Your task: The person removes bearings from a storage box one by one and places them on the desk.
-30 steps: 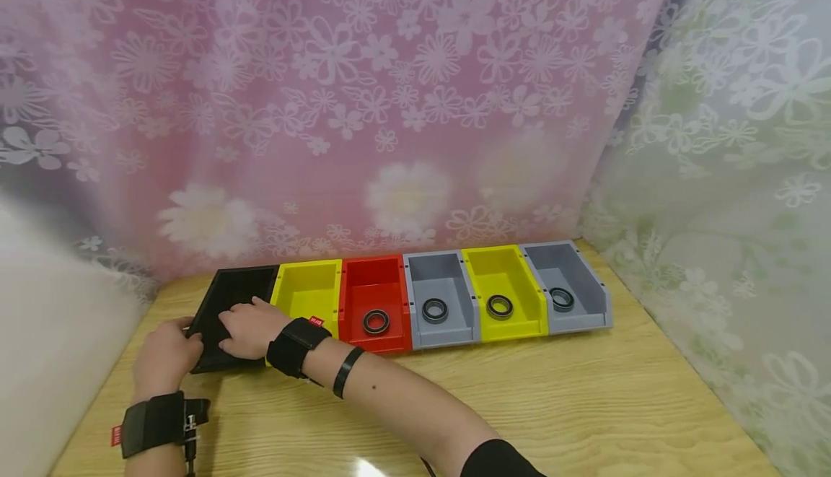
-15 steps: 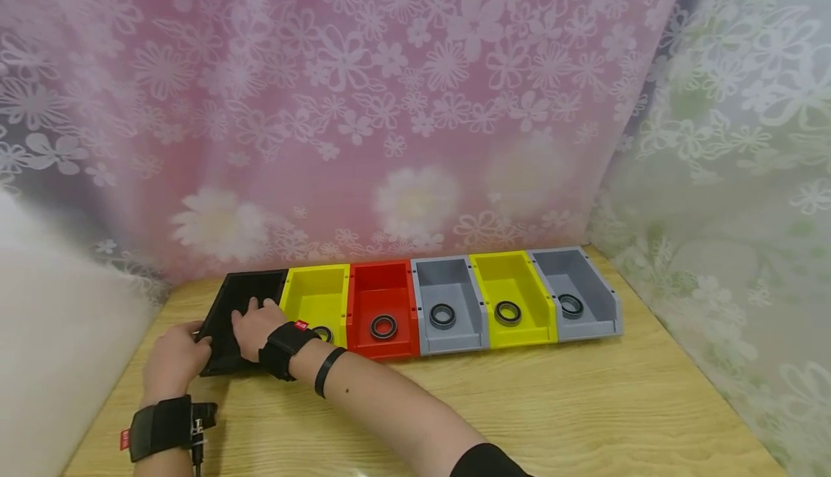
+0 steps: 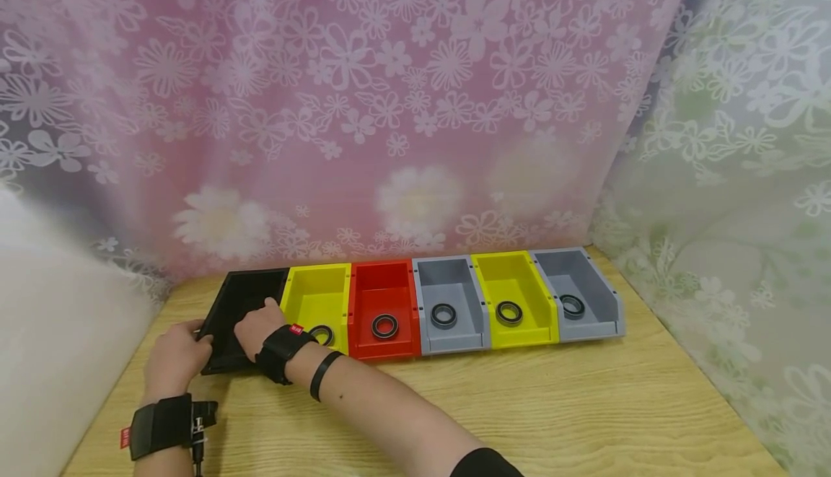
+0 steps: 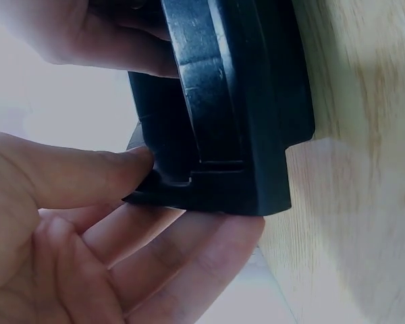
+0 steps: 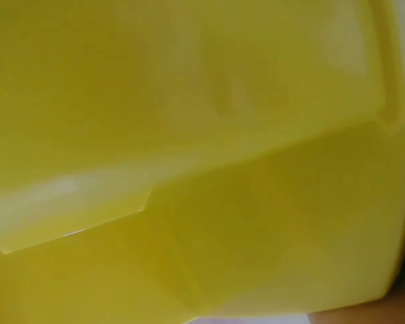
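Observation:
A black bin [image 3: 249, 286] stands at the left end of a joined row. My left hand [image 3: 175, 358] grips its left front wall; in the left wrist view the thumb [image 4: 121, 172] lies inside and the fingers [image 4: 209, 263] outside. My right hand [image 3: 261, 329] reaches down into this bin, seen also as a hand [image 4: 88, 34] at the top of the left wrist view. Its fingertips are hidden, and whether they hold something does not show. In the neighbouring yellow bin [image 3: 318, 280], a ball bearing [image 3: 330, 335] is partly covered by the right wrist. Yellow plastic [image 5: 189, 81] fills the right wrist view.
Rightward, the red bin [image 3: 381, 282], grey bin [image 3: 444, 275], second yellow bin [image 3: 506, 273] and second grey bin [image 3: 563, 275] each contain one ball bearing. The row rests on a wooden table [image 3: 571, 405] before a pink flowered curtain [image 3: 389, 102].
The head view has shifted slightly, moving the row right and down in the frame. My right hand has shifted within the black bin, uncovering the bearing in the neighbouring yellow bin. The left hand keeps its grip.

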Demonstrator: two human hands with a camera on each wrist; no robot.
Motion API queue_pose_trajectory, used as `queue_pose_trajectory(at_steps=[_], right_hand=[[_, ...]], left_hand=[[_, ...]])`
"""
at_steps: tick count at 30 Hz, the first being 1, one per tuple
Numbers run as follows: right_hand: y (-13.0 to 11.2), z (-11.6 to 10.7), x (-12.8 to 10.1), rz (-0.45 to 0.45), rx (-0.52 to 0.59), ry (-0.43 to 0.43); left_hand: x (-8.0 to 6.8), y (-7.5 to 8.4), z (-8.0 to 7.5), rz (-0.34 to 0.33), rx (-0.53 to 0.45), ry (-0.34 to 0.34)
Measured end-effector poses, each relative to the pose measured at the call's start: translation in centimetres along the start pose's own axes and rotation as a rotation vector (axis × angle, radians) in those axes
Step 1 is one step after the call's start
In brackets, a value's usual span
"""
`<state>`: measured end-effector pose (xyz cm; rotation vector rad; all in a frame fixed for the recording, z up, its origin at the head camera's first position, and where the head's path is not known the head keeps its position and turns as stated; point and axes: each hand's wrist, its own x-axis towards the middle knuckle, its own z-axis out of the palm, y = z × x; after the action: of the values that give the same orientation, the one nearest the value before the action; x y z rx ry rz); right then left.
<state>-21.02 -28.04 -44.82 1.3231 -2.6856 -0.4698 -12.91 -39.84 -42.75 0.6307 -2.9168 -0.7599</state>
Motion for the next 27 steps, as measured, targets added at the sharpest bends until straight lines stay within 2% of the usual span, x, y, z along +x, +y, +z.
queue_pose_trajectory(at_steps=[9, 18, 27], right_hand=[[0.1, 0.2, 0.6, 0.024, 0.059, 0.018], [0.1, -0.7, 0.0, 0.068, -0.048, -0.052], [-0.3, 0.1, 1.2, 0.055, -0.057, -0.12]], left_hand=[[0.1, -0.1, 0.0, -0.014, -0.006, -0.014], [0.1, 0.0, 0.0, -0.012, -0.003, -0.024], [0.1, 0.0, 0.0, -0.008, -0.019, -0.02]])
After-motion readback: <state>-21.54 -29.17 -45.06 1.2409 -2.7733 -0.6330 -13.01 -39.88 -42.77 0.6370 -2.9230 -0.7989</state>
